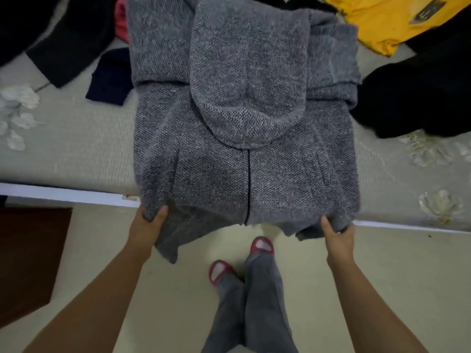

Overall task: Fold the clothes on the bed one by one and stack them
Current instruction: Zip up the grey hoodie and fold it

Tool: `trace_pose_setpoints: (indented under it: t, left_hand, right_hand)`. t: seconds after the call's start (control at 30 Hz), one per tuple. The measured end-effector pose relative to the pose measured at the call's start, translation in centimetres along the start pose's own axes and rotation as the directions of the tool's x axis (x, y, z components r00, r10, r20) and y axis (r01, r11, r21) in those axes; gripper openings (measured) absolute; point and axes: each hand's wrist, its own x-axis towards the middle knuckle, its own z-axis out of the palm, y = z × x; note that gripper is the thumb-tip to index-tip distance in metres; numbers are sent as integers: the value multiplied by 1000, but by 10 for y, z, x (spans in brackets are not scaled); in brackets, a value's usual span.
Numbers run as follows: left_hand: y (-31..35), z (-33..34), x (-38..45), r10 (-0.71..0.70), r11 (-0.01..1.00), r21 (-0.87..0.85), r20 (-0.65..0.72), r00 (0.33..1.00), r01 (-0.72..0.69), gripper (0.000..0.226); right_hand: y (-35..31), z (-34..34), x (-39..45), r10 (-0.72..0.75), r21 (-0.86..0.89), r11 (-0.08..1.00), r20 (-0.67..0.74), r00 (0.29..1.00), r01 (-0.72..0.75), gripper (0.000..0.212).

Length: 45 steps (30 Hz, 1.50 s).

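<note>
Grey knit hoodie [244, 138] lies on the bed [76, 149], hood folded down over its front, hem hanging past the edge. Black clothes [66, 39] lie left of it, a yellow garment [382, 19] and more black cloth [418, 98] right. Left hand [150, 222] pinches the left hem corner; right hand [336, 233] grips the right one.

Single head cam, wide-angle, looking steeply down and forward toward 12 o'clock, close over the near edge of the pale floral-patterned bed [76, 149]; cream floor [178, 289] at 6 o'clock.
</note>
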Motion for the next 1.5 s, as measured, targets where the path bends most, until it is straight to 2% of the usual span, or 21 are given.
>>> trace_pose_setpoints:
  t: [0.1,0.17,0.23,0.33,0.43,0.53,0.67,0.77,0.87,0.97,1.0,1.07,1.1,1.13,1.17,1.2,1.27,1.3,1.37,1.43,1.5]
  left_hand:
    - [-7,-1,-19,-16,1000,-19,-7,1000,15,44]
    - [-8,-6,-31,6,1000,28,-61,998,-4,51]
    - [-4,-15,-42,43,997,69,-72,996,-38,63]
    - [13,-32,-62,129,978,174,-86,988,-112,76]
    - [39,-50,-76,215,955,221,-48,975,-200,82]
    - [72,-60,-76,305,932,220,-49,951,-288,83]
    - [127,-55,-54,351,936,103,-159,923,-338,80]
    - [167,-42,-31,355,932,7,-221,908,-362,78]
    - [209,-25,0,290,923,-176,-270,918,-343,76]
    - [259,-10,45,109,925,-297,-392,914,-238,74]
    - [276,-6,62,47,912,-351,-422,905,-211,72]
    - [308,1,96,-4,838,-504,-389,921,-209,71]
    - [320,7,112,9,815,-544,-336,942,-202,71]
    - [330,15,125,46,844,-498,-299,953,-197,70]
    - [335,24,135,114,913,-342,-305,945,-221,70]
    - [336,32,140,203,956,-150,-284,937,-252,69]
    - [324,42,148,365,926,165,-159,917,-340,72]
    - [315,44,154,401,884,307,-112,909,-352,75]
    - [304,43,167,378,806,530,-120,918,-262,77]
    - [302,43,176,314,776,612,-164,935,-153,77]
    - [306,43,178,322,735,665,-173,931,-131,77]
  right_hand:
    - [-2,-5,-10,52,-19,999,101,994,-50,41]
    - [0,-15,-22,56,-54,997,130,990,-49,34]
    - [2,-30,-32,57,-95,994,96,994,-48,28]
    - [-11,-54,-50,26,-142,990,59,998,-18,40]
    - [-46,-69,-65,-77,-146,984,146,986,98,71]
    - [-88,-69,-66,-174,-49,981,185,967,186,74]
    - [-145,-47,-43,-226,21,974,57,972,225,66]
    - [-185,-24,-25,-274,55,960,12,962,273,61]
    - [-223,-1,5,-280,93,954,-71,957,286,55]
    - [-270,31,49,-169,220,954,-170,971,204,54]
    - [-286,43,66,-97,303,941,-179,979,149,53]
    - [-313,69,99,-27,444,894,-93,995,66,53]
    - [-321,81,114,-64,400,913,-50,997,79,52]
    - [-326,94,126,-124,251,960,-16,992,124,52]
    - [-327,106,134,-176,41,984,29,984,174,52]
    - [-324,117,138,-204,-134,968,79,976,213,53]
    - [-312,129,149,-289,-352,880,133,948,318,59]
    - [-305,133,153,-326,-440,820,164,931,365,62]
    - [-295,138,161,-336,-598,716,159,928,361,66]
    - [-291,138,165,-296,-655,701,94,950,283,68]
    - [-296,138,163,-294,-688,677,73,953,261,63]
